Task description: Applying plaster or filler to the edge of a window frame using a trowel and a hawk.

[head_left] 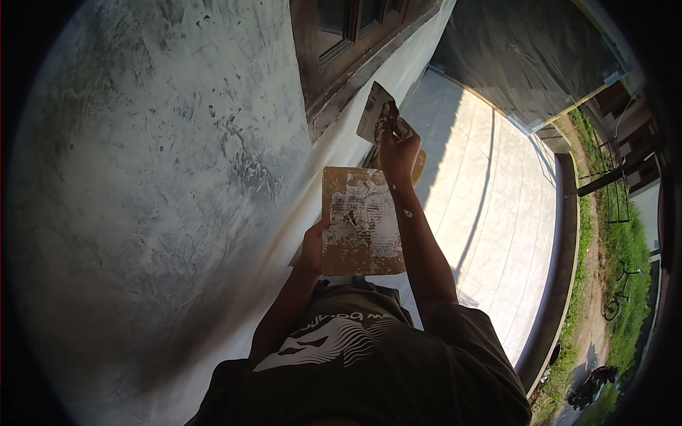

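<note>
My left hand [312, 247] grips the left edge of a tan, flat rectangular board [362, 264] held in front of my body. White plaster is smeared across its upper face in ridged streaks. Farther out, my right hand [400, 150] is closed around a putty knife [371, 112] with a wide flat blade, raised near the wall below the window. Plaster spots mark the blade, my fingers and my right forearm. To the left rises the wall [170, 142], coated in patchy white and grey. Most of my left fingers are hidden behind the board.
A brown wooden window frame [312, 78] is set in the wall ahead. Pale floor tiles [490, 199] stretch to the right, up to a dark raised edge [561, 270]. A dark sheet [526, 57] hangs at the far end. Beyond the edge are grass and a bicycle [616, 295].
</note>
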`<state>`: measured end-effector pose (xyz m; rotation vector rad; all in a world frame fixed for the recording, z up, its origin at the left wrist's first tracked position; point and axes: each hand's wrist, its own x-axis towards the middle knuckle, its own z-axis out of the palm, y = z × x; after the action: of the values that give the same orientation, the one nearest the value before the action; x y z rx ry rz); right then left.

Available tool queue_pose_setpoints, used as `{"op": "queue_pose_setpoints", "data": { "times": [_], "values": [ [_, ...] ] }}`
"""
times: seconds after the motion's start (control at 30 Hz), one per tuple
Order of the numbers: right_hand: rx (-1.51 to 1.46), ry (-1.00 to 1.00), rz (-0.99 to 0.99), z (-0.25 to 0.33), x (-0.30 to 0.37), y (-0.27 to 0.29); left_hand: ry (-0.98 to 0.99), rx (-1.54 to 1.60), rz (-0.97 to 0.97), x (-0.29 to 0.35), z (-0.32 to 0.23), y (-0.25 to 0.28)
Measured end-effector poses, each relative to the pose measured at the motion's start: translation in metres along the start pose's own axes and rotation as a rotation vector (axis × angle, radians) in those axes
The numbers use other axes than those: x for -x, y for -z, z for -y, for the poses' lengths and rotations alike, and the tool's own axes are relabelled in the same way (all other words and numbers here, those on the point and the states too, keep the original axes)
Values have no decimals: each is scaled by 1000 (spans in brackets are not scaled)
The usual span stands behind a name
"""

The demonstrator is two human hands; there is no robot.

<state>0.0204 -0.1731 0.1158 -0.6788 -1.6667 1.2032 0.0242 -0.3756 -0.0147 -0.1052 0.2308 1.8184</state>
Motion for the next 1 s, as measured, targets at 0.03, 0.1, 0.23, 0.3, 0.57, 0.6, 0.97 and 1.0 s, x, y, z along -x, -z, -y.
{"op": "queue_pose_setpoints", "data": {
  "times": [0.03, 0.1, 0.23, 0.3, 0.57, 0.6, 0.97, 1.0],
  "values": [
    [70, -6, -9, -1, -7, -5, -1, 11, 8, 1, 0, 1],
    [-3, 86, -61, -19, -17, -12, 41, 27, 37, -1, -1, 9],
    [175, -11, 62, 7, 3, -18, 45, 87, 47, 4, 0, 4],
    [105, 209, 6, -6, 21, -22, 52, 74, 26, 4, 1, -3],
    [-211, -70, 133, 48, 115, -2, -185, -401, -231, 8, -4, -4],
    [-379, -174, 76, 51, 110, 3, -101, -251, -159, 9, -5, -6],
    [162, 568, 232, 18, -20, 35, 57, -46, 39, 16, -3, -9],
    [225, 732, 351, 7, -31, 37, 26, -110, -7, 13, -1, -8]
  ]
}}
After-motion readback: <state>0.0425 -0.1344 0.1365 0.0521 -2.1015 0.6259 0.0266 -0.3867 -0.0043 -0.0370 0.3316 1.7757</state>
